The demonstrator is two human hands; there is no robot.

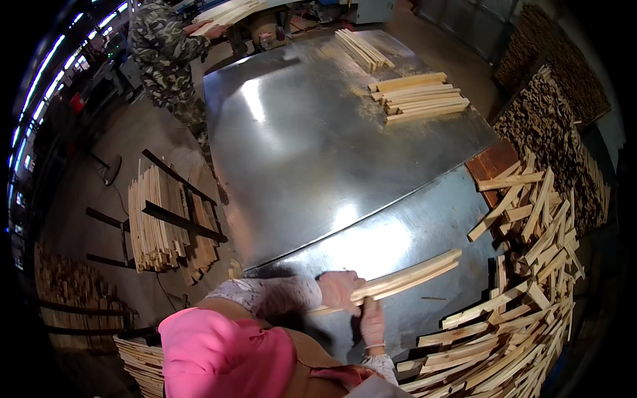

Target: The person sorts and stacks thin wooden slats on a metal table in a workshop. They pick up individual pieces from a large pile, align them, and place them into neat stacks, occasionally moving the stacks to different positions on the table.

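A few pale wooden strips (415,274) lie side by side over the near end of the metal table, pointing to the far right. My left hand (339,290) is closed over their left part, with a short end showing past it. Just right of it, my right hand (373,324) grips the same strips from the near side, fingers wrapped at their lower edge. Where the palms meet the wood is hidden. Patterned white sleeves (269,294) cover my forearms.
A metal-topped table (298,152) bears strip bundles (421,97) at its far right. Loose wood pieces (504,338) heap along my right. Stacked strips (156,219) stand in a dark rack at left. Beyond, a person in camouflage (162,53) handles boards (229,10).
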